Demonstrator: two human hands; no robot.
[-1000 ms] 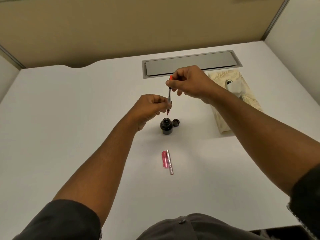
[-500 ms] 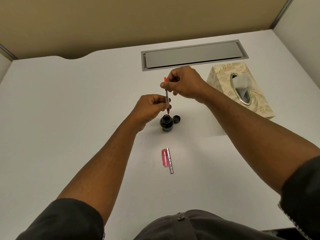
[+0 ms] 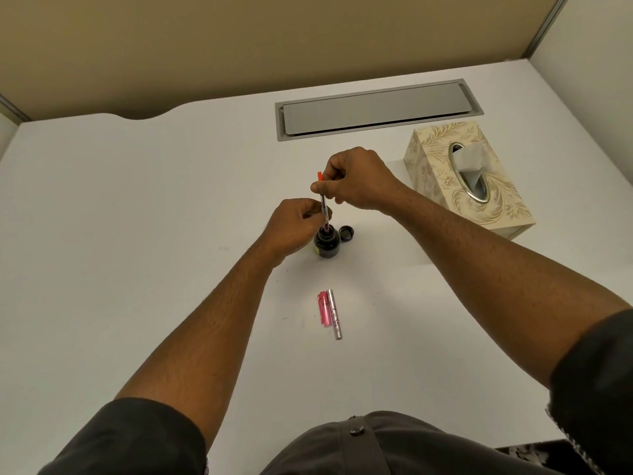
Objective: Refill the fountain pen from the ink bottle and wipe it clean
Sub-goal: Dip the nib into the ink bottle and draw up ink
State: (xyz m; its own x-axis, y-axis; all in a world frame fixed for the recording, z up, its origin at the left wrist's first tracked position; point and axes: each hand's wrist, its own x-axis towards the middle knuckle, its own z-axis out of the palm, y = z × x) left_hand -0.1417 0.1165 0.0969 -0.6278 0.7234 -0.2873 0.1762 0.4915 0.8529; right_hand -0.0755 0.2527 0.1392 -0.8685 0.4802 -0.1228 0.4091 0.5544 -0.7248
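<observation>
A small black ink bottle (image 3: 327, 244) stands uncapped mid-table, its black cap (image 3: 346, 233) lying just to its right. The pen's inner part (image 3: 323, 205), a thin clear tube with an orange-red top, stands upright with its lower end in the bottle's mouth. My right hand (image 3: 356, 178) pinches its upper end. My left hand (image 3: 296, 222) grips its lower part right above the bottle. The pink pen cap (image 3: 323, 309) and the silver barrel (image 3: 334, 313) lie side by side on the table nearer to me.
A cream patterned tissue box (image 3: 442, 180) with a tissue poking out stands at the right. A grey metal cable hatch (image 3: 376, 109) is set into the table's far side. Partition walls close the desk at the back and right.
The pen part has gone down: its tip was above the bottle a second ago and now sits in the mouth. Both hands sank with it. My view shifted, which brought the tissue box fully into sight.
</observation>
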